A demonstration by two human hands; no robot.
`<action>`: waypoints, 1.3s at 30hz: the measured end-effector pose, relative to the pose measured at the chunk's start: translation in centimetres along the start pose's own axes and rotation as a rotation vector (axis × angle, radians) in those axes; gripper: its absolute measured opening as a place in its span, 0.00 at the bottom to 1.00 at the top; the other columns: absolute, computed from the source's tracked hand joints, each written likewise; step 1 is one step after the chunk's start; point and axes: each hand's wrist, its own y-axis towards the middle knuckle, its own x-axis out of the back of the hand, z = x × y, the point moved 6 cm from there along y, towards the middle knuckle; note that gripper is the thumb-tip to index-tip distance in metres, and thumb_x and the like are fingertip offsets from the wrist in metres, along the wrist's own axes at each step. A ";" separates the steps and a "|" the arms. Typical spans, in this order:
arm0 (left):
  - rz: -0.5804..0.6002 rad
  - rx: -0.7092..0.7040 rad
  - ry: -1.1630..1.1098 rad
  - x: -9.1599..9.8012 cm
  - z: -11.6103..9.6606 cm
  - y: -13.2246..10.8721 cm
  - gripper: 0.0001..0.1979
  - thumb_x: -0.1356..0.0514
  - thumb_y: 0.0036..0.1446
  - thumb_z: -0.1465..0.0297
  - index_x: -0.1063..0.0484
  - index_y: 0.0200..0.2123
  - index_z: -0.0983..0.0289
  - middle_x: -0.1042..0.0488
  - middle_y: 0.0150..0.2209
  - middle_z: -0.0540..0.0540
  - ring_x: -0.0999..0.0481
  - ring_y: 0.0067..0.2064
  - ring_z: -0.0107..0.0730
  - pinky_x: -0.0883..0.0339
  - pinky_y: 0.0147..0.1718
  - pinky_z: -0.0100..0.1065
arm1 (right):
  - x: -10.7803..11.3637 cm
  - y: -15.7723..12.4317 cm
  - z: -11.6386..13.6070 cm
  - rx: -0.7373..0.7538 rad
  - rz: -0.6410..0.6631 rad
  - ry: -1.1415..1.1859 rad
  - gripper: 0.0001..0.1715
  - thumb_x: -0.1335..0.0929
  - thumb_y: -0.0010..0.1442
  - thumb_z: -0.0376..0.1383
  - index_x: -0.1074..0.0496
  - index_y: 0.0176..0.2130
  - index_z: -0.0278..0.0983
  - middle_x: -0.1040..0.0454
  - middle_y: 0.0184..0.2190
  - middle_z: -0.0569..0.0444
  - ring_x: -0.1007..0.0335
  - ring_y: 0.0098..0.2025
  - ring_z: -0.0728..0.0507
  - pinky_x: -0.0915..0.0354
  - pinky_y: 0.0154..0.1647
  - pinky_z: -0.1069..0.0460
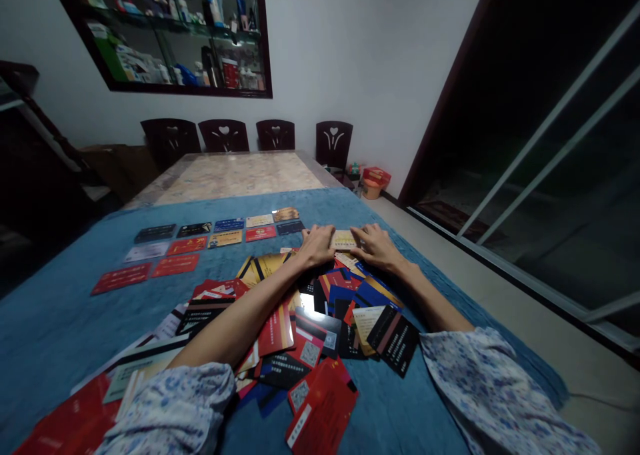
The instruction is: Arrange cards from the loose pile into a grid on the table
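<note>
My left hand (317, 243) and my right hand (376, 245) lie side by side at the far edge of a loose pile of cards (320, 321), on a blue cloth (60, 321). Between their fingertips sits a pale yellow card (345, 240), touched from both sides. The fingers of both hands are curled down onto it. Beyond and to the left, cards lie in neat rows (200, 238), several red, some black, blue and gold. Both forearms stretch over the pile, with flowered sleeves near the camera.
The blue cloth covers the near part of a long table; its bare patterned top (235, 175) continues behind. Several dark chairs (275, 135) stand at the far end under a glass wall cabinet (175, 35). A sliding glass door (550, 161) is on the right.
</note>
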 end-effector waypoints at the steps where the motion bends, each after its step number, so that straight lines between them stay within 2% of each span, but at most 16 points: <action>1: 0.014 0.002 0.005 0.0 0.1 0.1 0.20 0.43 0.56 0.69 0.32 0.52 0.62 0.24 0.51 0.60 0.32 0.52 0.51 0.41 0.49 0.48 | 0.0 0.0 0.0 0.003 0.008 -0.001 0.31 0.35 0.64 0.47 0.33 0.62 0.37 0.29 0.47 0.39 0.40 0.47 0.34 0.44 0.41 0.45; 7: 0.115 0.016 0.056 0.3 0.0 0.4 0.20 0.42 0.54 0.70 0.32 0.51 0.62 0.25 0.51 0.61 0.33 0.54 0.53 0.40 0.49 0.51 | 0.4 0.0 0.0 0.035 0.032 0.046 0.28 0.34 0.64 0.49 0.30 0.59 0.40 0.27 0.48 0.41 0.38 0.47 0.35 0.43 0.40 0.47; 14: 0.216 0.010 0.140 0.9 -0.1 0.4 0.23 0.41 0.55 0.66 0.35 0.55 0.63 0.32 0.57 0.65 0.37 0.59 0.54 0.41 0.54 0.55 | 1.2 0.0 0.5 0.071 0.074 0.143 0.25 0.33 0.63 0.49 0.27 0.55 0.41 0.26 0.43 0.43 0.37 0.44 0.37 0.41 0.41 0.46; 19: 0.226 -0.016 0.166 1.4 0.1 0.3 0.19 0.40 0.55 0.67 0.33 0.51 0.64 0.33 0.57 0.65 0.38 0.60 0.53 0.42 0.56 0.57 | 0.8 0.5 0.5 0.059 0.117 0.102 0.28 0.33 0.63 0.49 0.28 0.57 0.39 0.27 0.46 0.42 0.37 0.47 0.36 0.40 0.42 0.46; 28: 0.237 -0.046 0.184 2.3 0.9 -0.6 0.12 0.38 0.55 0.67 0.29 0.43 0.63 0.31 0.55 0.63 0.39 0.59 0.54 0.41 0.54 0.59 | 0.4 2.2 1.1 0.108 0.175 0.101 0.34 0.32 0.61 0.54 0.29 0.61 0.43 0.30 0.49 0.42 0.38 0.49 0.34 0.38 0.43 0.45; 39: 0.236 -0.019 0.204 3.9 3.1 -2.1 0.09 0.39 0.55 0.68 0.27 0.39 0.64 0.30 0.52 0.62 0.39 0.59 0.56 0.40 0.53 0.57 | 0.0 4.6 3.7 0.186 0.274 0.081 0.30 0.31 0.61 0.51 0.28 0.58 0.39 0.30 0.51 0.40 0.39 0.52 0.33 0.38 0.45 0.45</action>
